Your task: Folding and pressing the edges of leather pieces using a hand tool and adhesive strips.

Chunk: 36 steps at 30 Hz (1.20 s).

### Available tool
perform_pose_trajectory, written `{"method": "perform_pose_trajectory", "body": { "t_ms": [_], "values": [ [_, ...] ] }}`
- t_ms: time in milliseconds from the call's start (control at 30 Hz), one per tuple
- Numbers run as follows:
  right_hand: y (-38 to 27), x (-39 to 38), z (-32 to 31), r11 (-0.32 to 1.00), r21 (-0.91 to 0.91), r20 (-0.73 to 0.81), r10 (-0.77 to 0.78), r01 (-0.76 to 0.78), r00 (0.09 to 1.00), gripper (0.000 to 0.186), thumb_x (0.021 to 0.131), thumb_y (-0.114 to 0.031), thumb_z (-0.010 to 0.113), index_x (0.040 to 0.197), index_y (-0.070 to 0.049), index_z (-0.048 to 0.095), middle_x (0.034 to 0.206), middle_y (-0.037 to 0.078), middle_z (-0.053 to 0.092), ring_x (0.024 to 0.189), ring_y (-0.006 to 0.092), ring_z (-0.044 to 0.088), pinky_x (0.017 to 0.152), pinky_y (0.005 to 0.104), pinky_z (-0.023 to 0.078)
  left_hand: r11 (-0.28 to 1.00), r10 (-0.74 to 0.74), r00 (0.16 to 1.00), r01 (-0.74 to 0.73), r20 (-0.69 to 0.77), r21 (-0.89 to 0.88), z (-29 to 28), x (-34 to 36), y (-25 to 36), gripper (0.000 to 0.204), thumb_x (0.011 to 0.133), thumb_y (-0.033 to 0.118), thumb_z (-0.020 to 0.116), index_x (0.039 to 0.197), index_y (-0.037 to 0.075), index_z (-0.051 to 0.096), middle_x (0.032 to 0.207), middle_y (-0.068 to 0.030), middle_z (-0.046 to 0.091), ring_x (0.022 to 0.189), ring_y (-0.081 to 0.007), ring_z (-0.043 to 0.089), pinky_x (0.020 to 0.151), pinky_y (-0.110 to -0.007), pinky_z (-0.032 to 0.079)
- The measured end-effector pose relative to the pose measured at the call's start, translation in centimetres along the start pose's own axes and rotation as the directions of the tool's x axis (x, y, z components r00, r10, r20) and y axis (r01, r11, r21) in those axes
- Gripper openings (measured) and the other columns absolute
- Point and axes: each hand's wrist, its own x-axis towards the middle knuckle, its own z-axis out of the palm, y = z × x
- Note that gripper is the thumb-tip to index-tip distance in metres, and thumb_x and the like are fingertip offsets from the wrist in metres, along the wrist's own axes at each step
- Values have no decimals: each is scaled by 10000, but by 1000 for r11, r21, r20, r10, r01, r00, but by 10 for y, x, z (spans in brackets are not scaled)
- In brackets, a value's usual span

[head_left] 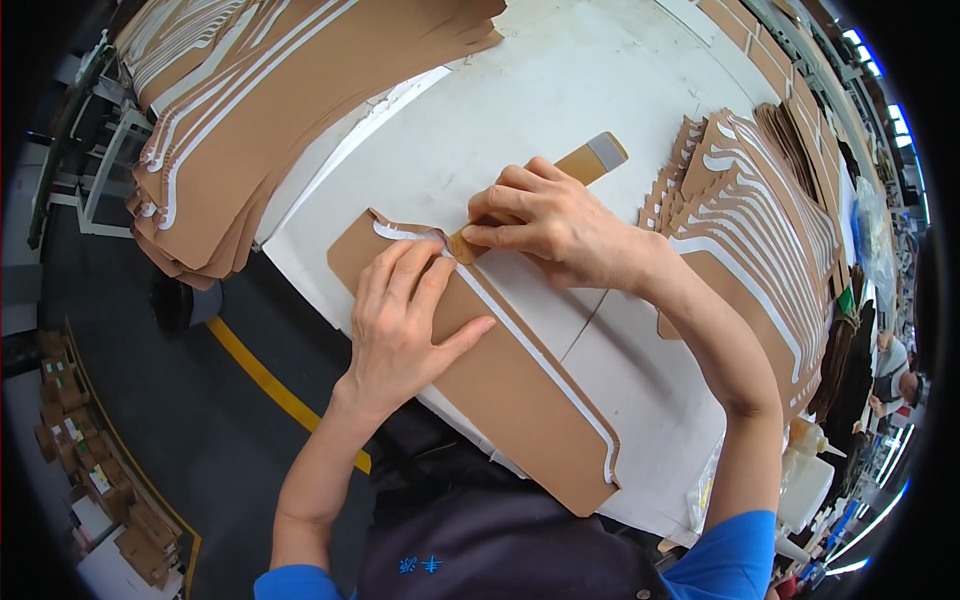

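A brown, leather-like panel [505,405] lies slantwise on the white table, with a white strip [540,352] running along its far edge. My left hand [392,325] rests on the panel's upper left part, its fingers spread and the fingertips beside the strip. Gripped in my right hand [562,222] is a flat yellowish bar [582,166] with a grey end; its lower end touches the panel's edge just right of my left fingertips. At that spot the edge looks folded over, though the fingers partly hide it.
Brown panels with white strips are stacked at the far left [240,130], overhanging the white table [450,130]. Another fanned stack [760,230] lies at the right. A white squeeze bottle [806,480] stands near the right edge. Cardboard boxes [110,480] sit on the floor at left.
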Motion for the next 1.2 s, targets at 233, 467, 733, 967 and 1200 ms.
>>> {"method": "perform_pose_trajectory", "body": {
  "t_ms": [233,467,733,967,1200],
  "values": [
    [-60,-41,-11,995,67,96,67,-74,993,567,636,-26,792,1198,-48,725,1233,67,633,1087,260,590,918,404,459,999,6,999,-4,49,-40,1,-41,35,631,772,354,925,1233,-8,690,1334,-161,636,1247,-357,590,1011,-485,491],
    [-64,-37,-9,997,17,92,69,-71,993,531,662,-46,795,1189,-60,731,1244,58,635,1087,242,589,907,389,463,1000,10,999,-10,42,-10,-3,-49,38,600,805,370,899,1265,38,703,1369,-141,636,1269,-339,583,1044,-488,457],
    [-48,-19,-11,1000,12,118,-2,0,993,407,754,-46,763,1159,-81,734,1207,46,636,1087,229,593,908,383,461,1000,13,999,-13,47,-8,-5,-53,29,651,826,392,883,1315,7,691,1404,-133,651,1271,-329,598,1054,-482,451],
    [-30,-2,-15,994,80,142,-91,80,986,402,698,-11,816,1095,-72,787,1144,19,658,1083,209,592,932,367,465,1000,23,998,-21,60,-22,-3,-53,28,664,834,407,875,1320,-4,684,1396,-129,660,1267,-325,603,1050,-479,450],
    [-16,16,-14,978,126,188,-187,166,964,356,684,-33,847,1036,-81,811,1038,-20,652,1051,199,581,955,355,447,1000,17,998,-16,60,-19,-2,-54,27,665,839,423,868,1324,5,689,1395,-125,661,1271,-320,601,1054,-474,445]
  ]
}}
